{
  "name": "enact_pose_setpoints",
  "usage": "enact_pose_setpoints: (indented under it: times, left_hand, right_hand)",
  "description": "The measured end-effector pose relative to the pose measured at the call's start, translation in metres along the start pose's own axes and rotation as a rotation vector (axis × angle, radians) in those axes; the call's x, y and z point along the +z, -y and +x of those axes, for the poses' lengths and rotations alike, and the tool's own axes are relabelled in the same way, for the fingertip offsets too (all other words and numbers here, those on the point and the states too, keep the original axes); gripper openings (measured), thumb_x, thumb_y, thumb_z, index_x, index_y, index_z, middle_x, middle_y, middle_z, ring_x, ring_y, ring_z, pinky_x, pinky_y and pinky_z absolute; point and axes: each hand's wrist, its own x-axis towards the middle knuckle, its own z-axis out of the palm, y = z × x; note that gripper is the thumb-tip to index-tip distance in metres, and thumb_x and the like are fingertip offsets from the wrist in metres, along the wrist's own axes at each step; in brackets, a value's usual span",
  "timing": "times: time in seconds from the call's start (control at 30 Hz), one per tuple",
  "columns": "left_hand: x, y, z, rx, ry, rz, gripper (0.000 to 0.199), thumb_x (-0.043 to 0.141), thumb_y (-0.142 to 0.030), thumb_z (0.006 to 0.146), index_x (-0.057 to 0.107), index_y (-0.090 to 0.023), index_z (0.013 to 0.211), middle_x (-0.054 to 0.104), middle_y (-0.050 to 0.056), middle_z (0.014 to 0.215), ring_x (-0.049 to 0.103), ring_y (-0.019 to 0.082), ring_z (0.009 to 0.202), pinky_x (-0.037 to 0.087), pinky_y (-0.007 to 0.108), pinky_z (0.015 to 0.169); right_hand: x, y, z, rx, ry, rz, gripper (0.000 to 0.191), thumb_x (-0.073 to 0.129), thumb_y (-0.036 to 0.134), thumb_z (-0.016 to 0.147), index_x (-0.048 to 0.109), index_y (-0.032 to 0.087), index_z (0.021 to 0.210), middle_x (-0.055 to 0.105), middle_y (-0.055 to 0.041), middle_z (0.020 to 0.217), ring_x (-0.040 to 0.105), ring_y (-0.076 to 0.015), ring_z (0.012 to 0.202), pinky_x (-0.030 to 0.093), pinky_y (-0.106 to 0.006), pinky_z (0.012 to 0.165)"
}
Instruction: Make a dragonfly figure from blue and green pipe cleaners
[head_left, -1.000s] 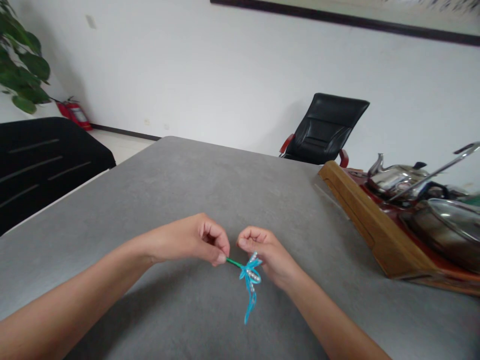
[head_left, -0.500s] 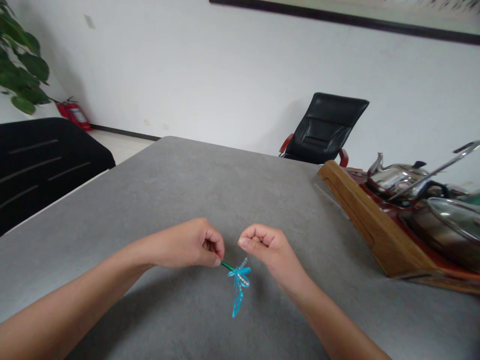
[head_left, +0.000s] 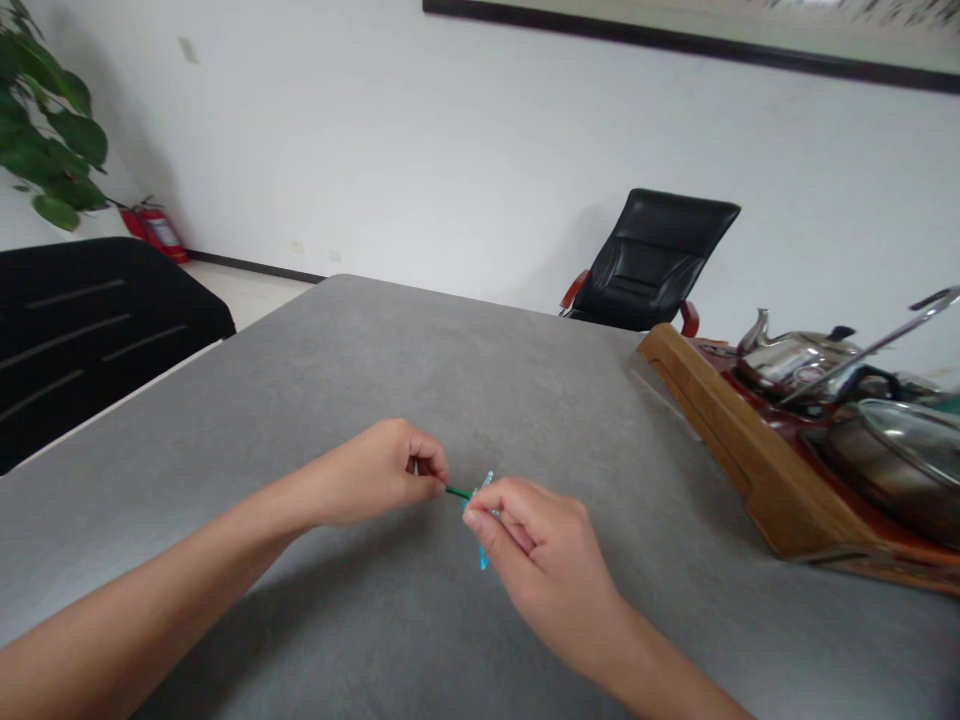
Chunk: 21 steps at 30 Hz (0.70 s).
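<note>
Nearest, the right hand [head_left: 551, 570], fingers [head_left: 499, 503] pinched shut over a blue beaded dragonfly [head_left: 484, 556], above the grey tabletop [head_left: 300, 380]. Just left, the left hand [head_left: 382, 475], fingers [head_left: 431, 470] closed on its green stem [head_left: 457, 491]. Farther right, a wooden tray [head_left: 720, 430] with a steel kettle [head_left: 795, 360]. Farthest, a black office chair [head_left: 649, 260] by the wall.
</note>
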Motion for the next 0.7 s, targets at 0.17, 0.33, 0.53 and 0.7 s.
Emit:
enact_pose_setpoints:
  times: [0.17, 0.33, 0.53, 0.7]
  left_hand:
    - [0.000, 0.000, 0.003, -0.029, -0.113, -0.069, 0.015, 0.054, -0.024, 0.075, 0.065, -0.015, 0.073, 0.058, -0.003, 0.061, 0.049, 0.011, 0.058, 0.035, 0.018, 0.053]
    - [-0.002, -0.001, 0.003, -0.054, -0.184, -0.066, 0.015, 0.055, -0.027, 0.076, 0.065, -0.016, 0.073, 0.055, -0.004, 0.057, 0.047, 0.010, 0.054, 0.034, 0.018, 0.051]
    - [-0.003, 0.001, 0.005, -0.039, -0.225, -0.165, 0.017, 0.056, -0.031, 0.077, 0.063, -0.015, 0.074, 0.051, -0.004, 0.058, 0.045, 0.010, 0.055, 0.033, 0.020, 0.052]
    - [-0.002, 0.005, 0.007, -0.024, -0.227, -0.256, 0.017, 0.057, -0.031, 0.076, 0.061, -0.015, 0.074, 0.053, -0.003, 0.063, 0.047, 0.011, 0.060, 0.035, 0.022, 0.057]
  right_hand:
    - [0.004, 0.000, -0.003, -0.084, -0.034, -0.082, 0.013, 0.050, 0.015, 0.087, 0.058, 0.019, 0.077, 0.054, 0.0037, 0.061, 0.048, -0.0089, 0.054, 0.032, -0.022, 0.056]
    - [0.008, -0.001, -0.005, -0.132, -0.056, -0.181, 0.016, 0.047, 0.016, 0.087, 0.058, 0.017, 0.077, 0.059, 0.0013, 0.064, 0.051, -0.0102, 0.055, 0.034, -0.023, 0.056]
    - [0.012, -0.004, -0.006, -0.098, -0.050, -0.277, 0.018, 0.046, 0.017, 0.088, 0.059, 0.018, 0.076, 0.061, -0.0006, 0.065, 0.055, -0.0120, 0.056, 0.035, -0.024, 0.056]
    - [0.017, -0.009, -0.007, -0.064, -0.048, -0.341, 0.021, 0.043, 0.019, 0.090, 0.059, 0.019, 0.077, 0.062, -0.0011, 0.065, 0.056, -0.0128, 0.056, 0.034, -0.025, 0.056]
